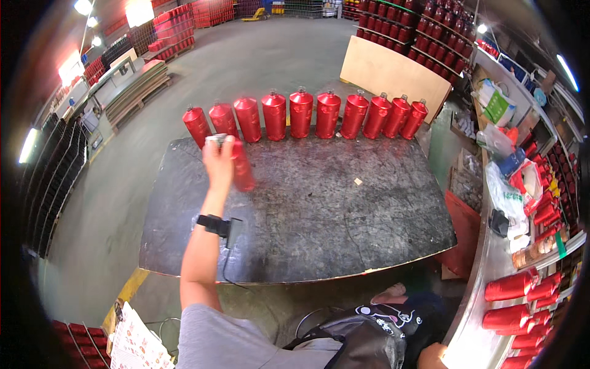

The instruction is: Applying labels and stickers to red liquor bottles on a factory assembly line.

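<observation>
My left hand (219,161) reaches over the far left part of the dark table (307,209). It is closed around the upper part of a red bottle (243,169), which is blurred and leans slightly. Just beyond it, a row of several shiny red bottles (301,114) with narrow clear necks runs along the table's far edge. Low at the right, beside the metal bench, a bit of my right hand (433,357) shows; its fingers are hidden by the picture's edge and the bench. A small pale scrap (357,181) lies on the tabletop.
More red bottles (511,286) lie on their sides at the right by the metal bench (476,307), where plastic bags (504,194) are piled. A pale board (393,77) leans behind the table. A printed sheet (138,341) is at the lower left. Racks of bottles stand farther off.
</observation>
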`<state>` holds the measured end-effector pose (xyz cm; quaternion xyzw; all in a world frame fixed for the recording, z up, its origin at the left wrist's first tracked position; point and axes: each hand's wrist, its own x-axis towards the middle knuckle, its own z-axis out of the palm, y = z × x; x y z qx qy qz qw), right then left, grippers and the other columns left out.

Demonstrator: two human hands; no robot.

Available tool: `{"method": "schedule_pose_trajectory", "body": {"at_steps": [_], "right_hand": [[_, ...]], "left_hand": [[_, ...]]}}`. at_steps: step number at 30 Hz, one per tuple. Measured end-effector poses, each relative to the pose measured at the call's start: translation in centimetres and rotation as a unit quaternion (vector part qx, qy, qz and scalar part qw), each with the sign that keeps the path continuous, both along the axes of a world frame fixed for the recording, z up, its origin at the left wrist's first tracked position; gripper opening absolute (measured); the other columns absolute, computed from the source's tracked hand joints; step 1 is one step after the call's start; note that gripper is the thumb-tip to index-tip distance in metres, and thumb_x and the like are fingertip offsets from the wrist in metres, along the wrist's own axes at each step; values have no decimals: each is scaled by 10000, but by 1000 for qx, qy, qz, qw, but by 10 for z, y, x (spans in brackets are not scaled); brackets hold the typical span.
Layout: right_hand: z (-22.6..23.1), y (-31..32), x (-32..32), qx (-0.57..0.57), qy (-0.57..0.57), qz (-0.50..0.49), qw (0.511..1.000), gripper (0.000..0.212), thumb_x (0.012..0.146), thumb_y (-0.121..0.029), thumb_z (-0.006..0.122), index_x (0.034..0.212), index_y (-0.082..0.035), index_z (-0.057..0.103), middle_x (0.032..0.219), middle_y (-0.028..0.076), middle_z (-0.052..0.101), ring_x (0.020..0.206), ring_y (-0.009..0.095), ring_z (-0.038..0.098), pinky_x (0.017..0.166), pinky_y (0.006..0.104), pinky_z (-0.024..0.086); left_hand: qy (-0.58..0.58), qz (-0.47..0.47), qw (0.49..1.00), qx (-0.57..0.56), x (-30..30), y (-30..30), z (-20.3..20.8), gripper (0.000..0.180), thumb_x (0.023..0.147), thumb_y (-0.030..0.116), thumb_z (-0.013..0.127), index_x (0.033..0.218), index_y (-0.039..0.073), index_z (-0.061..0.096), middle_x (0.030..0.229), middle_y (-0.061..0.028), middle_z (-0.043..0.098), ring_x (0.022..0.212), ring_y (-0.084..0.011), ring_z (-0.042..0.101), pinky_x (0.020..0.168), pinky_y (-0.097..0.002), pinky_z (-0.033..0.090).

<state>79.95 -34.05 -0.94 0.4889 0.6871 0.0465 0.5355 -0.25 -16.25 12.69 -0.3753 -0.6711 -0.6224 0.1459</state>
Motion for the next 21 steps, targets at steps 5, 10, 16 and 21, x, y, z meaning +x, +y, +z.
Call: {"method": "schedule_pose_trajectory", "body": {"at_steps": [5,10,16,21], "right_hand": [[-19,6,31,-1,18,49,999,301,808,-367,652,935,-118,764,1091,142,686,966,290,682,754,476,539],[-28,14,46,-10,33,85,996,295,796,-347,640,920,-107,757,1053,148,680,938,300,674,741,485,533],[-32,31,55,-24,53,129,990,287,782,-323,626,902,-93,749,1007,156,674,905,313,665,726,496,526],[-34,54,58,-33,75,171,982,281,770,-303,614,888,-82,742,969,162,669,878,323,657,713,505,520]], "left_hand": [[23,180,982,-58,-174,-42,-26,364,878,321,705,970,-27,649,899,-220,619,898,-405,584,776,-483,452],[40,271,961,-20,-281,-46,-39,417,849,378,719,884,-36,674,828,-239,674,801,-405,652,734,-488,485],[62,326,941,61,-349,-25,-31,405,835,359,742,853,-42,684,798,-234,688,745,-376,671,707,-475,498],[80,349,926,123,-389,-14,-34,387,826,348,764,857,-31,691,828,-200,699,775,-355,675,738,-433,515]]}}
